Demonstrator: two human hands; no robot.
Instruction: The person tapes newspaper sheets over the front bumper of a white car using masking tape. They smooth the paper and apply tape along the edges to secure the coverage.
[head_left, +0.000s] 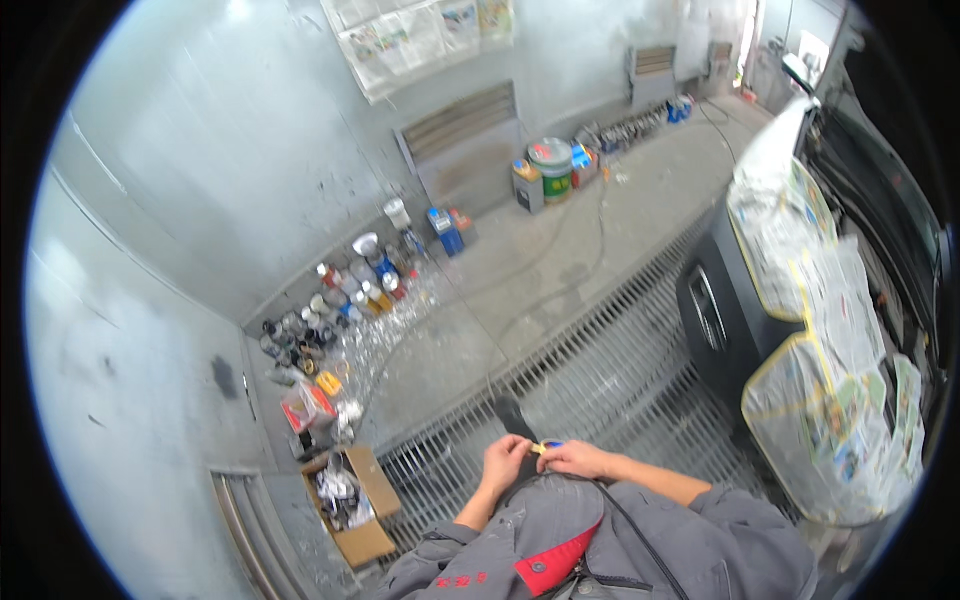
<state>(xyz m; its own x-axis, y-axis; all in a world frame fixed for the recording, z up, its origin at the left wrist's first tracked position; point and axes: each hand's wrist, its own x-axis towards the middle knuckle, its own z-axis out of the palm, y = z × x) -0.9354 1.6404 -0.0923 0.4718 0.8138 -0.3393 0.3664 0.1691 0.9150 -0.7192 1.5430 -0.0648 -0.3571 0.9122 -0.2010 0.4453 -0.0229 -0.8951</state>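
Grey jacket [700,545] fabric lay nearest, and beyond it the left hand [503,465] and right hand [578,460] pinched a small yellow-and-blue item [539,449] between them, above floor grating [625,385], where light, even fingertip pressure seemed best.

Held piece [539,449] yellow; jacket [720,545] grey, flap [556,562] red; carton [372,482] brown; grating [640,400] striped grey.

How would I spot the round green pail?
Find the biggest brown-slatted vent on the pale grey wall ahead. Right of it stands the round green pail; its grey lid and round body set it apart from the boxy grey container alongside.
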